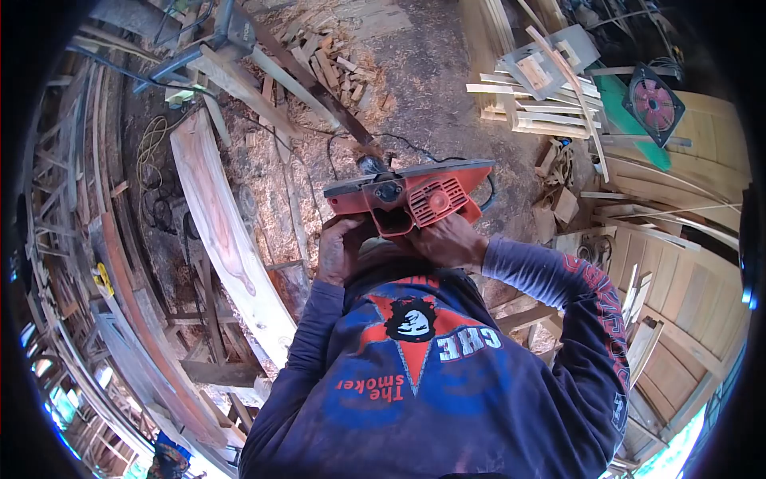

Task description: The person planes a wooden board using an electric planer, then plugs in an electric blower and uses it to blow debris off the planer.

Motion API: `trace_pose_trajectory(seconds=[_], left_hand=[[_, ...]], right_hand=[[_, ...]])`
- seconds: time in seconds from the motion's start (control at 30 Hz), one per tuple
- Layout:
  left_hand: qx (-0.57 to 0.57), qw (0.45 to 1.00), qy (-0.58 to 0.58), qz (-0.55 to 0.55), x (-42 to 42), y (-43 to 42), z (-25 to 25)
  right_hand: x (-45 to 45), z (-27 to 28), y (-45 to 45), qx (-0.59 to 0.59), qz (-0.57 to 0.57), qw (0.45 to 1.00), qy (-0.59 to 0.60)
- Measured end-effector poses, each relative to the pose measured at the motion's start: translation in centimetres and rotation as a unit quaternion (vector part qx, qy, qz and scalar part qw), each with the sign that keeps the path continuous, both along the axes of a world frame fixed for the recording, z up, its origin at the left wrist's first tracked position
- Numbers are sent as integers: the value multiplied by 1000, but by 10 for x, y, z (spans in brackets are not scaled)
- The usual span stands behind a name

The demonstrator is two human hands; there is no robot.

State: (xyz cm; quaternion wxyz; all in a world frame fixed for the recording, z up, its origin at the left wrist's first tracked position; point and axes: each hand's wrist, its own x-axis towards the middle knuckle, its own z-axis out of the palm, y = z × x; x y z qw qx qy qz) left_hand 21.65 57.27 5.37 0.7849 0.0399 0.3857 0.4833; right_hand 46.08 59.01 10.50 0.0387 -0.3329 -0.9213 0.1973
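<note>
A red power tool (437, 199) with a long dark flat base is held up in front of my body. My left hand (340, 249) is closed around its left end, fingers curled against the housing. At the other side, my right hand (448, 242) grips the tool below its round slotted cover, with the fingers partly hidden by the housing. A dark opening shows in the housing between the two hands. A black cord (415, 148) runs behind the tool. Left of my hands lies a long pale board (227, 227) with darker grain.
A stack of thin pale strips (550, 108) lies at the upper right, near a fan with pink blades (654, 106). Wood offcuts (327, 68) and shavings cover the floor ahead. Long planks (132, 295) line the left side, and panels (678, 287) stand at the right.
</note>
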Motion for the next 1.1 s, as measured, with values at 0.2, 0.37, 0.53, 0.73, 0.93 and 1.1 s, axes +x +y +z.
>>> trace_pose_trajectory(seconds=[0.2, 0.37, 0.53, 0.73, 0.93, 1.1], left_hand=[[-2, 1000, -7, -12, 5, 1, 17], [-20, 999, 1, -34, 3, 2, 11], [-32, 999, -5, -27, -1, -2, 3], [-29, 999, 19, -36, -7, 1, 18], [-31, 997, 60, -28, -12, -1, 15], [-35, 996, 74, -21, -14, -1, 26]], right_hand=[[5, -4, -8, -52, -14, 998, -28], [8, -8, -6, -52, -6, 999, -12], [4, -1, -6, -46, -14, 999, -8], [0, -1, -3, -89, 11, 995, -45], [-2, -14, -5, -76, 36, 994, -68], [-8, -7, 0, -38, 44, 997, -51]])
